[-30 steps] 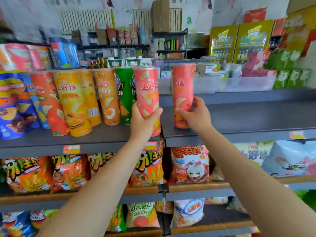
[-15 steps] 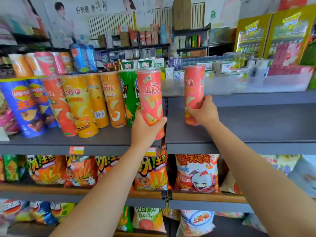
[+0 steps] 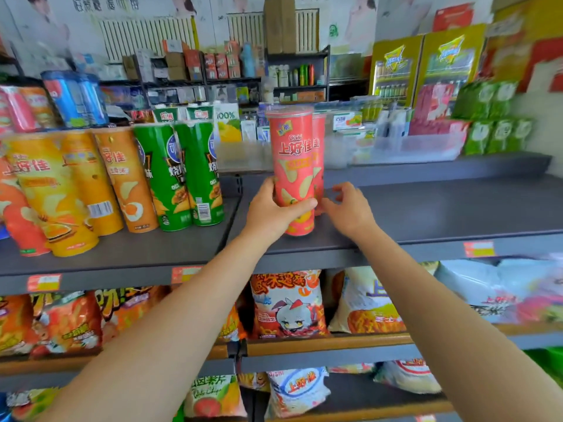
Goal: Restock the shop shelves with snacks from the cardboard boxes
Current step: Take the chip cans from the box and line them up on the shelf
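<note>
A red crisp tube (image 3: 292,169) is being grasped low down by the left hand (image 3: 274,211) and stood near the front of the grey shelf (image 3: 441,208), directly before a second red tube (image 3: 319,159), presumably to form a row, while the right hand (image 3: 350,208), fingers loosely spread and holding nothing, is being kept just beside them.

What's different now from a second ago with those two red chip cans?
The right hand has let go of its red can, now standing deeper on the grey shelf. The left hand has carried the front red can rightward, in front of it. The left hand's grip and the green cans are unchanged.
</note>
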`<action>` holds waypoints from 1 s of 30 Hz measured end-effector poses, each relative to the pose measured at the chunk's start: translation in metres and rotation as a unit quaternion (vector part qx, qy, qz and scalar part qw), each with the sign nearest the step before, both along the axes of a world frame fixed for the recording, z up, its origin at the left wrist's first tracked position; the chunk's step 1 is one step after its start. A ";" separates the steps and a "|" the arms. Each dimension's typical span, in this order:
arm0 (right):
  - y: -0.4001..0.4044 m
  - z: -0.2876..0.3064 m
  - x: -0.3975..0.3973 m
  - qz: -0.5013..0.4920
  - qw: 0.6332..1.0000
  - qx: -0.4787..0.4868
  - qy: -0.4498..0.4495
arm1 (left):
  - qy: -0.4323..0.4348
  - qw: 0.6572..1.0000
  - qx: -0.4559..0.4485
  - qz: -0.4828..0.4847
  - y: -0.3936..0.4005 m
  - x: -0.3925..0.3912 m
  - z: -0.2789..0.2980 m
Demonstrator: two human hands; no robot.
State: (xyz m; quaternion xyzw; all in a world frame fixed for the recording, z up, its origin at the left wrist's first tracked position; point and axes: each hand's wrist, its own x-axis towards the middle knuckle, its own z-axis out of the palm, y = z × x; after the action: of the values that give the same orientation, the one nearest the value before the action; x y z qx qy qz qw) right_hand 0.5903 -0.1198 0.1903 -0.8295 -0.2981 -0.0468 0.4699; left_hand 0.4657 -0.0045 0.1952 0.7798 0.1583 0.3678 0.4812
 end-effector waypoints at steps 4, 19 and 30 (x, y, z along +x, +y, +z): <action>-0.011 -0.005 0.003 -0.012 0.989 0.136 0.062 | 0.028 1.000 -0.004 -0.006 -0.021 0.029 -0.012; -0.038 -0.019 -0.052 0.003 0.972 0.233 -0.025 | -0.077 0.994 0.060 0.048 -0.065 -0.051 -0.036; 0.011 -0.259 -0.277 0.220 0.964 -0.066 0.138 | 0.273 0.936 -0.161 0.154 0.009 -0.284 -0.303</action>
State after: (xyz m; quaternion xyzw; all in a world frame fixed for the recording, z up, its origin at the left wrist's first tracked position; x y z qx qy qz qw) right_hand 0.3128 -0.1089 -0.0690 -0.7711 -0.4076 0.1921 0.4498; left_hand 0.1817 0.0048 -0.1082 0.7284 0.4587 0.1795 0.4763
